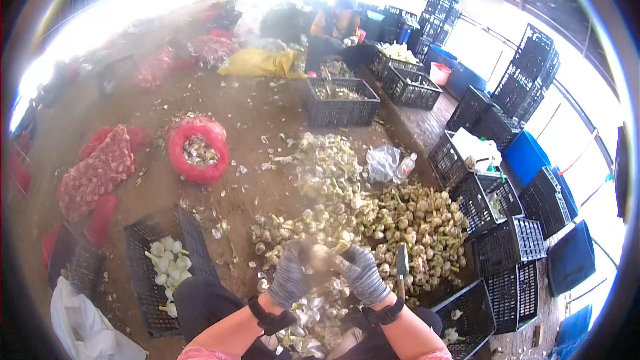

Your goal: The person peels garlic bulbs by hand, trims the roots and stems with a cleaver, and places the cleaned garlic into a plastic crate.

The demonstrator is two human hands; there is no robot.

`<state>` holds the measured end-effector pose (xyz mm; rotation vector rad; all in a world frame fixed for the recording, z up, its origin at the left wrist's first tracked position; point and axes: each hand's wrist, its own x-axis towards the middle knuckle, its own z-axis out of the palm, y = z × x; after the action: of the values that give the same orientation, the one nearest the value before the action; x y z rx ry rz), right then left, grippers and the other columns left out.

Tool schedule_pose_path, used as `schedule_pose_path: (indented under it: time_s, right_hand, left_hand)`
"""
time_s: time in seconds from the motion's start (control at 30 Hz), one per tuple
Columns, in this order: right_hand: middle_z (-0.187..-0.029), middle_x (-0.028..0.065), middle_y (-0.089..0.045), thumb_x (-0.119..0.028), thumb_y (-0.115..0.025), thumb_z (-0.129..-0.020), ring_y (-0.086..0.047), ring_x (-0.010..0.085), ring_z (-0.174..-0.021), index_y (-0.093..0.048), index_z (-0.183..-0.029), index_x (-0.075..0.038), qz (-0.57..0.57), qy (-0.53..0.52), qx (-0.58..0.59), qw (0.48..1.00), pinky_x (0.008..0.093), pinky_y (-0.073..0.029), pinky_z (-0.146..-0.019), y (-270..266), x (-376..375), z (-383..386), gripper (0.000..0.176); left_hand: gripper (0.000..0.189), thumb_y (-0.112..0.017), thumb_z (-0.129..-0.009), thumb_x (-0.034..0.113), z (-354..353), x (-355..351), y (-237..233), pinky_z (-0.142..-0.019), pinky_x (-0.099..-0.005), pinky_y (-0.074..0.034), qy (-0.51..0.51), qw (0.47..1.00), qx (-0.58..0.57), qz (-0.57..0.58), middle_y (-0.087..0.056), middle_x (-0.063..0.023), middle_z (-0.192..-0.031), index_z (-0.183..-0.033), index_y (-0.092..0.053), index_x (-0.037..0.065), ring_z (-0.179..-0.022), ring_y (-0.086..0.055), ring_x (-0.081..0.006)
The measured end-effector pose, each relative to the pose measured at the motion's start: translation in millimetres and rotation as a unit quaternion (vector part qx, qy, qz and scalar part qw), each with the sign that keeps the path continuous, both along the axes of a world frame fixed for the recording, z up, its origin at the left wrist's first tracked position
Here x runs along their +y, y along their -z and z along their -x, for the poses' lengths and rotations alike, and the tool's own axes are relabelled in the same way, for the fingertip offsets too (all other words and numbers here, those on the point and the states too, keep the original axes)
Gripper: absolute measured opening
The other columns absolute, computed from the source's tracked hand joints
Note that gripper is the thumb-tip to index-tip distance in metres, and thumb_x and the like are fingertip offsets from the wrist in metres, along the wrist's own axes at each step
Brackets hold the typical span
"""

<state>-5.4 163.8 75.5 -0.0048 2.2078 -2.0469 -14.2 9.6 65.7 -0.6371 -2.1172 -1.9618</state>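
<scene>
Garlic bulb in two gloved hands, with a blade close by the right one.

At the near edge of the garlic heap, the left hand has its fingers curled closed around a garlic bulb; the right hand has its fingers bent in at the bulb's other side, but blur hides whether they grip it. A grey blade stands upright against the heap's near side, just beyond the right hand; a careless outward sweep could catch the glove on it. The loose skins could make the bulb slip if the left fingers slacken, and it could get lost among the heap. Peeled bulbs lie in a black crate left of the heap; a short toss could miss its rim.
</scene>
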Motion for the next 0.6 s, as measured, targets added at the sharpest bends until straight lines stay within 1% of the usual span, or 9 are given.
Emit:
schedule_pose_path:
  time_s: [0.03, 0.1, 0.13, 0.2, 0.23, 0.37, 0.47, 0.57, 0.6]
  right_hand:
    - [-0.075, 0.003, -0.061, -0.017, -0.062, -0.08, -0.052, 0.0067, -0.07, -0.06, -0.086, 0.001, 0.019, 0.009, -0.002, 1.0, 0.024, -0.044, -0.064, -12.2, -5.2, -2.7, 0.019]
    - [-0.076, 0.0034, -0.061, -0.017, -0.061, -0.081, -0.052, 0.0074, -0.069, -0.06, -0.086, 0.001, -0.001, -0.008, 0.014, 1.0, 0.0244, -0.044, -0.063, -6.9, -3.0, 0.3, 0.019]
    - [-0.076, 0.0039, -0.061, -0.016, -0.061, -0.081, -0.052, 0.008, -0.067, -0.059, -0.086, 0.001, -0.019, -0.021, 0.025, 0.999, 0.0248, -0.044, -0.062, -1.2, -1.9, 1.2, 0.018]
    - [-0.076, 0.0051, -0.062, -0.016, -0.061, -0.081, -0.052, 0.0092, -0.066, -0.059, -0.086, 0.002, -0.016, -0.03, 0.026, 0.999, 0.0262, -0.044, -0.061, 9.5, 0.0, 4.7, 0.018]
    - [-0.075, 0.0062, -0.062, -0.017, -0.061, -0.081, -0.052, 0.0097, -0.066, -0.059, -0.086, 0.001, -0.058, -0.036, 0.041, 0.997, 0.0267, -0.044, -0.061, 13.7, 2.7, 6.4, 0.019]
    - [-0.079, 0.0017, -0.061, -0.014, -0.056, -0.084, -0.053, 0.0067, -0.072, -0.06, -0.098, 0.0, -0.149, -0.085, 0.067, 0.983, 0.0229, -0.044, -0.066, 0.7, 8.5, 5.5, 0.02]
    - [-0.08, 0.0009, -0.062, -0.013, -0.056, -0.084, -0.052, 0.006, -0.072, -0.059, -0.102, -0.001, -0.105, -0.085, 0.086, 0.987, 0.0227, -0.044, -0.065, 3.1, 10.3, 4.9, 0.022]
    - [-0.079, 0.0008, -0.062, -0.012, -0.056, -0.083, -0.052, 0.0063, -0.072, -0.058, -0.105, -0.001, -0.141, -0.089, 0.043, 0.985, 0.0228, -0.044, -0.066, 2.6, 16.3, 6.5, 0.025]
    - [-0.079, 0.0011, -0.062, -0.012, -0.058, -0.081, -0.053, 0.007, -0.071, -0.058, -0.105, -0.001, -0.139, -0.078, 0.064, 0.985, 0.0235, -0.044, -0.064, 3.8, 16.4, 7.2, 0.026]
  left_hand:
    - [0.063, -0.083, -0.056, 0.019, -1.3, -1.2, -3.8, -0.072, -0.0261, -0.044, -0.004, 1.0, 0.005, -0.002, -0.048, -0.0039, -0.093, -0.1, -0.04, 0.007, -0.08, -0.049, -0.0126]
    - [0.063, -0.084, -0.054, 0.018, -9.0, -2.0, -18.7, -0.071, -0.0254, -0.043, 0.116, 0.885, -0.299, -0.337, -0.047, -0.0025, -0.092, -0.098, -0.04, 0.008, -0.079, -0.047, -0.0115]
    - [0.063, -0.084, -0.054, 0.018, -6.5, -2.7, -8.4, -0.071, -0.0254, -0.043, 0.115, 0.886, -0.296, -0.337, -0.047, -0.0025, -0.092, -0.098, -0.04, 0.008, -0.079, -0.047, -0.0115]
    - [0.061, -0.083, -0.055, 0.014, -1.2, -2.7, 17.0, -0.073, -0.0257, -0.044, 0.018, 0.992, -0.088, -0.092, -0.047, -0.0019, -0.093, -0.099, -0.04, 0.009, -0.081, -0.048, -0.0112]
    - [0.061, -0.082, -0.055, 0.01, -3.8, -0.6, 19.0, -0.075, -0.0265, -0.046, 0.069, 0.951, -0.212, -0.213, -0.047, -0.0021, -0.095, -0.1, -0.04, 0.009, -0.084, -0.05, -0.0114]
    - [0.062, -0.081, -0.056, 0.007, -2.2, -1.5, 20.0, -0.077, -0.0271, -0.047, 0.059, 0.987, -0.1, -0.107, -0.047, -0.0023, -0.095, -0.102, -0.04, 0.008, -0.087, -0.051, -0.0119]
    - [0.062, -0.081, -0.056, 0.008, -7.4, 3.2, 13.7, -0.077, -0.0273, -0.047, 0.126, 0.883, -0.262, -0.368, -0.048, -0.0023, -0.096, -0.102, -0.04, 0.007, -0.088, -0.051, -0.0126]
    - [0.062, -0.082, -0.055, 0.009, -5.4, 0.2, 5.6, -0.077, -0.0277, -0.047, 0.143, 0.83, -0.33, -0.426, -0.048, -0.0028, -0.095, -0.102, -0.04, 0.007, -0.089, -0.051, -0.0132]
    - [0.06, -0.082, -0.056, 0.01, -2.1, 4.5, 20.0, -0.077, -0.0276, -0.047, 0.063, 0.958, -0.165, -0.224, -0.048, -0.0029, -0.095, -0.1, -0.041, 0.007, -0.09, -0.052, -0.0138]
